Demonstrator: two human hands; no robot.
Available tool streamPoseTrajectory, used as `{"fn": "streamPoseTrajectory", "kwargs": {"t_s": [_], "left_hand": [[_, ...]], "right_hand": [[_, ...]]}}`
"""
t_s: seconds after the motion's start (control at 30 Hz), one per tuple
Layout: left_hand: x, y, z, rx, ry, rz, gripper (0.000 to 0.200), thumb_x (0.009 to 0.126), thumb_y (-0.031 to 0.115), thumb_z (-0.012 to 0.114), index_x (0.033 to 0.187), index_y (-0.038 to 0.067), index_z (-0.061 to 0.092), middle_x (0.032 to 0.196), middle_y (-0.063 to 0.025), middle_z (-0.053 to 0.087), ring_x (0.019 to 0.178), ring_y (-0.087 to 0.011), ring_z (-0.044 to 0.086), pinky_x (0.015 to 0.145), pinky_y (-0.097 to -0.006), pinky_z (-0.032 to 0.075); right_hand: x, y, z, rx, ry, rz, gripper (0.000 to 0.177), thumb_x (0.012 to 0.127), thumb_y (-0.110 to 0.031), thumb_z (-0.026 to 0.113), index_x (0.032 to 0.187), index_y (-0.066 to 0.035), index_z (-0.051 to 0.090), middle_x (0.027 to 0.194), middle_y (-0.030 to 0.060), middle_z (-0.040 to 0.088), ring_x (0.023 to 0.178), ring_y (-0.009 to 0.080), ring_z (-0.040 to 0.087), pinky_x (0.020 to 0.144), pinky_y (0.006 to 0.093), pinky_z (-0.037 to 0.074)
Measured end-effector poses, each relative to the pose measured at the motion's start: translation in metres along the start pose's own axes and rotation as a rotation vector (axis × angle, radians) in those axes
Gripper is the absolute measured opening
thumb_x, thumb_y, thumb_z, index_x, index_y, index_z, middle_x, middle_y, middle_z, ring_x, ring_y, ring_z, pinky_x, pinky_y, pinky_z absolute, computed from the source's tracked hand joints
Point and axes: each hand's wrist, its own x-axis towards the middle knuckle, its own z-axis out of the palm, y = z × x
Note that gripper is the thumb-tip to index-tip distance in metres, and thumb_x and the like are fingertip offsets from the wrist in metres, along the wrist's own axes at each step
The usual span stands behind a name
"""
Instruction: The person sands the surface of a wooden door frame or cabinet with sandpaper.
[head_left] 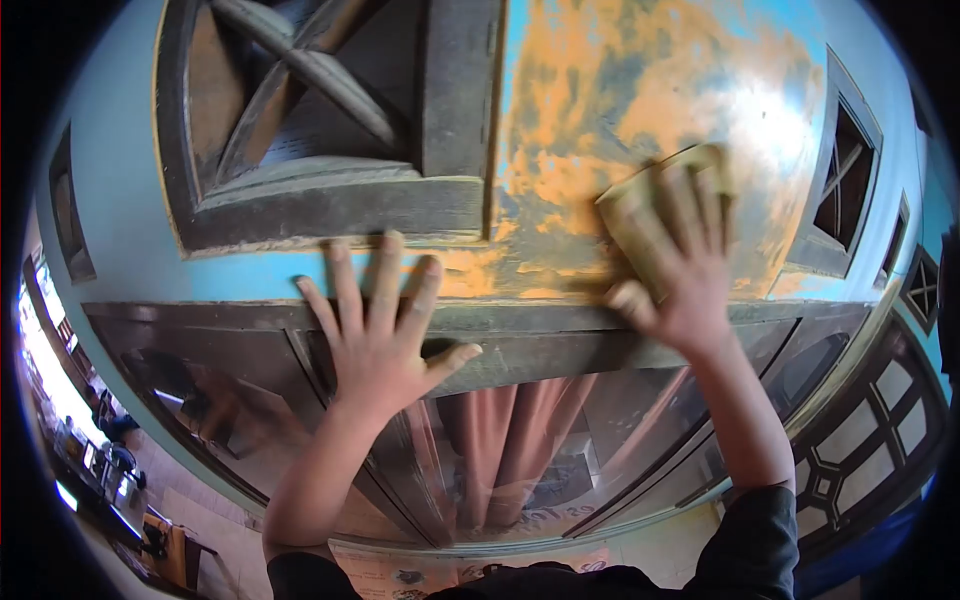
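Observation:
My left hand (380,335) lies with its fingers spread on the dark wooden rail (520,320) below the wall, fingertips on the blue strip under the window frame. My right hand (690,260) presses a folded yellowish-brown sheet or pad (640,215) flat against the wall, its fingers stretched over it and the thumb off its lower edge. Around the pad the wall surface (570,130) is patchy orange, brown and blue. The right hand is slightly blurred.
A dark wooden frame with crossed bars (330,215) stands at the upper left. Below the rail are glass panes with a pink curtain (520,440) behind them. Another crossed vent (845,180) and a patterned door (865,450) are at right; furniture (180,550) stands at lower left.

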Motion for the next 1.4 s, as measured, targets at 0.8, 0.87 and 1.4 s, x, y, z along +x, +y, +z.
{"fn": "streamPoseTrajectory", "kwargs": {"t_s": [0.8, 0.87, 1.4], "left_hand": [[0.124, 0.151, 0.001, -0.041, -0.042, 0.272, 0.076, 0.095, 0.066, 0.050, 0.158, 0.024, 0.044, 0.168, -0.0128, 0.032, 0.154, -0.0478, 0.022, 0.118, -0.0751, 0.004], [0.138, 0.163, -0.001, -0.047, -0.051, 0.260, 0.075, 0.095, 0.066, 0.049, 0.158, 0.025, 0.044, 0.168, -0.0135, 0.032, 0.154, -0.0485, 0.022, 0.118, -0.0753, 0.004], [0.220, 0.256, -0.003, -0.014, -0.076, 0.435, 0.084, 0.084, 0.075, 0.058, 0.157, 0.033, 0.045, 0.169, -0.0090, 0.030, 0.155, -0.0471, 0.019, 0.117, -0.0771, 0.004]], "right_hand": [[-0.133, 0.093, 0.005, 0.072, 0.044, 0.291, 0.070, 0.093, -0.070, 0.053, 0.149, -0.028, 0.057, 0.164, 0.0198, 0.036, 0.155, 0.0442, 0.024, 0.124, 0.0647, 0.006], [-0.148, 0.084, 0.013, 0.013, 0.026, 0.007, 0.067, 0.094, -0.071, 0.052, 0.148, -0.032, 0.058, 0.163, 0.0161, 0.039, 0.154, 0.0428, 0.027, 0.125, 0.0638, 0.006], [-0.196, 0.127, 0.027, 0.081, 0.203, 0.246, 0.059, 0.098, -0.068, 0.046, 0.140, -0.031, 0.066, 0.160, 0.0142, 0.044, 0.152, 0.0418, 0.030, 0.125, 0.0624, 0.006]]}}
